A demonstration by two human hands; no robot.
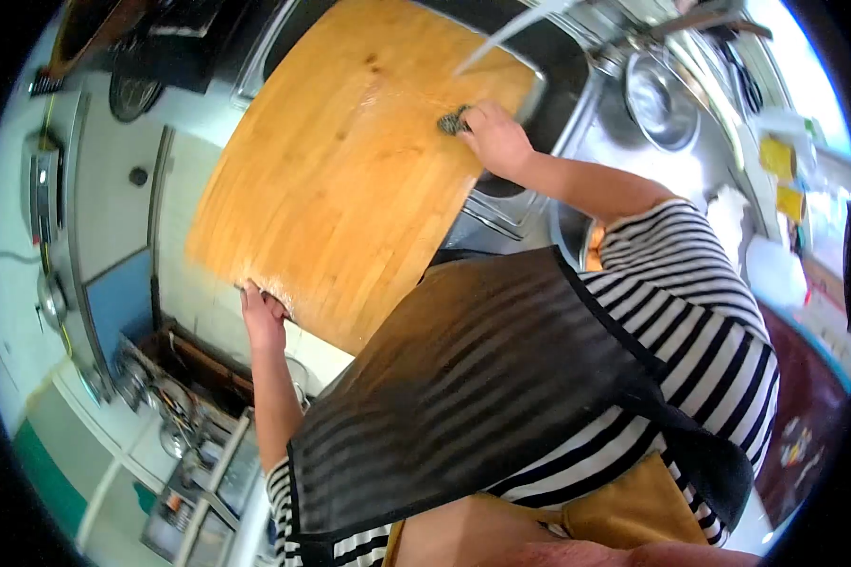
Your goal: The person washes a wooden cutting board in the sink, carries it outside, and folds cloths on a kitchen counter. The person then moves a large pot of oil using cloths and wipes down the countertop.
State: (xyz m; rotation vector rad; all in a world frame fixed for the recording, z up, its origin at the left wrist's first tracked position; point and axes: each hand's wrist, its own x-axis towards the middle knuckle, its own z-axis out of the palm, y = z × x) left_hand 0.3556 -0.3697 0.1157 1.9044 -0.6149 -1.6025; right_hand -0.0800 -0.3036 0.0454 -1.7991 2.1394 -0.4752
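Board, one: wet, lying over sink. Right hand: closed on scrubber, board's far right. Left hand: clasping board's near-left edge. Hazard — slick wood could slide should that clasp loosen; water stream could splash wide.

Wooden board: smooth, with a wet gloss.
Scrubber rough-textured; bowl shiny metal; apron thin, matt, see-through cloth; shirt matt cloth; jug smooth plastic.

Scrubber on board, board over sink
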